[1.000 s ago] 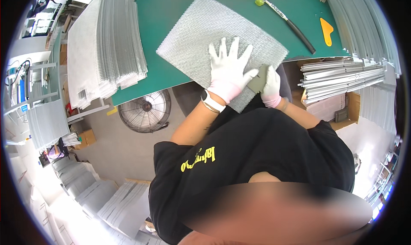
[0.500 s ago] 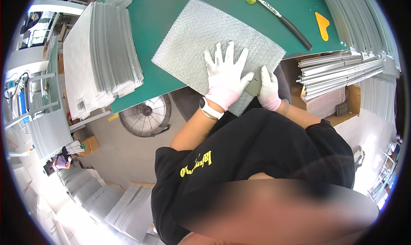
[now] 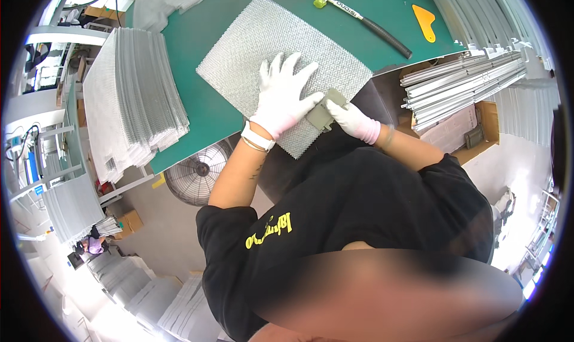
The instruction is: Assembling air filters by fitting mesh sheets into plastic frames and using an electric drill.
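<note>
A silver metal mesh sheet (image 3: 281,49) lies aslant on the green tabletop (image 3: 203,118), its near corner jutting past the table's front edge toward my body. My left hand (image 3: 284,97), in a white glove, rests flat on the mesh with its fingers spread. The left thumb reaches to a grey-green flat block-like tool (image 3: 327,110), whose exact kind I cannot make out. My right hand (image 3: 354,122), gloved as well, grips that tool from the right side, over the sheet's right near edge.
Stacked mesh sheets (image 3: 134,97) stand at the left. Beyond the sheet lie a mallet (image 3: 373,28) and a yellow scraper (image 3: 424,24). Metal strips (image 3: 463,85) are piled at the right above a cardboard box (image 3: 487,124). A floor fan (image 3: 200,171) stands below the table.
The whole view has shifted, so the table's contents appear further left. The tool in my right hand has turned and shows more fully. My left hand stays spread on the mesh.
</note>
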Action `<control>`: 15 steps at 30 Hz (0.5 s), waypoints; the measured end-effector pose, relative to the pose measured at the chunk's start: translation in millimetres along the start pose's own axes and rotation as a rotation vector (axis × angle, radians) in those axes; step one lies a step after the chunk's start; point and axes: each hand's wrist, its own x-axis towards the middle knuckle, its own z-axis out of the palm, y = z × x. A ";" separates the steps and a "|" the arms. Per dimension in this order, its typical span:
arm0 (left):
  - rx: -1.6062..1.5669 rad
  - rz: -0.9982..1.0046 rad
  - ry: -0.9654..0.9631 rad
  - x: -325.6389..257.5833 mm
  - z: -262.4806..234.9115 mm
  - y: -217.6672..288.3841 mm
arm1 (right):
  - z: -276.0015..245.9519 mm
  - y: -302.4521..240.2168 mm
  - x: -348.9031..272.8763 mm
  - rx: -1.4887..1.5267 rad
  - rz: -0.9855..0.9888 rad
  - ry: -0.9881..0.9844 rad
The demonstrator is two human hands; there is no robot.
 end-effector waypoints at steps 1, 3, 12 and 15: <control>-0.048 0.003 0.005 2.6 -2.8 -1.0 | -1.8 2.8 1.0 0.001 -0.004 -0.002; -0.092 0.005 0.010 8.8 -8.6 -1.1 | -8.0 7.0 2.0 -0.003 -0.033 -0.044; -0.139 -0.088 -0.044 18.1 -9.7 -2.4 | -21.7 5.0 7.6 -0.134 -0.023 -0.141; -0.157 -0.085 -0.037 19.0 -9.0 -1.7 | -25.7 5.1 10.2 -0.187 -0.032 -0.173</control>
